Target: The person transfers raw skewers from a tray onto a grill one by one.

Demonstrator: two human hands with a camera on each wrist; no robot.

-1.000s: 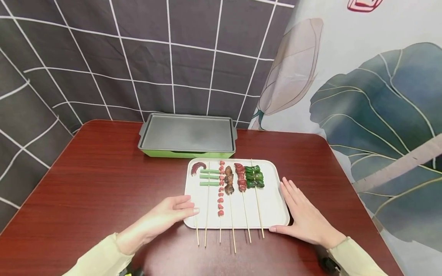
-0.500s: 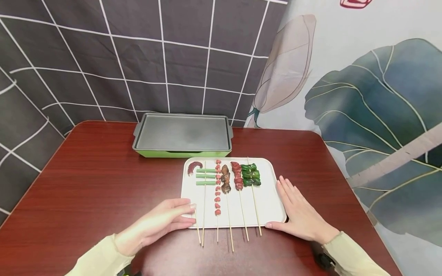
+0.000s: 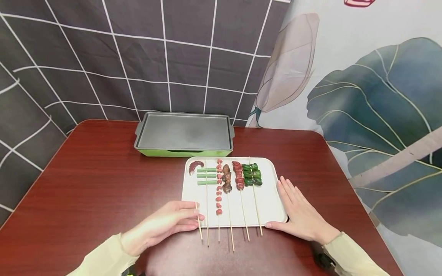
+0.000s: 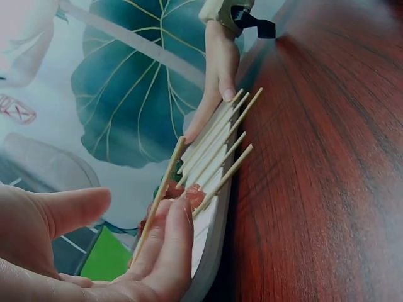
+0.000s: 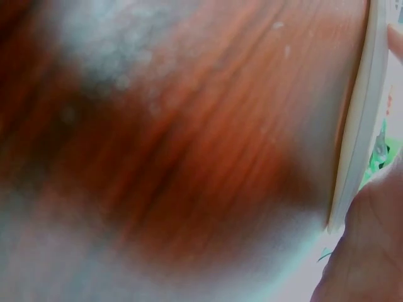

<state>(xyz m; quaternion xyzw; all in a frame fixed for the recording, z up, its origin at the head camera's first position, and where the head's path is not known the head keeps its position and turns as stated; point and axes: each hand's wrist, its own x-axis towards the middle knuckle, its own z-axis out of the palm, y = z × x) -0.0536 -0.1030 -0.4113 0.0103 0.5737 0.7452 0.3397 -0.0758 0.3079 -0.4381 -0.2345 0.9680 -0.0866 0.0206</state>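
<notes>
Left grip (image 3: 170,220) has slid under the leftmost skewer (image 3: 199,226), which runs front to back, stick jutting past the tray's (image 3: 272,205) near edge; thumb clear, fingers loose. Right grip (image 3: 304,216) lies straight-fingered against the tray.

Tray: white, rounded rectangle (image 3: 269,203), lying flat, 12 o'clock at its far edge; right hand (image 3: 304,214) rests along its 3-to-5 o'clock rim, fingers extended.
Leftmost stick: pale, thin (image 3: 200,230), lying against the fingers of the left hand (image 3: 169,220) at 8 o'clock, thumb apart.
Tentacle: dark red, curled (image 3: 195,165), at 10.
Green stalks: three, crosswise on one stick (image 3: 203,176), 10 to 11.
Red beads: strung lengthwise (image 3: 219,199), just beside the stalks.
Brown chunks: glossy (image 3: 226,178), near 11.
Red meat: folded (image 3: 238,175), at 12.
Green pieces: dark, stacked (image 3: 252,174), at 1.
Stick ends: over the 6 o'clock rim.
</notes>
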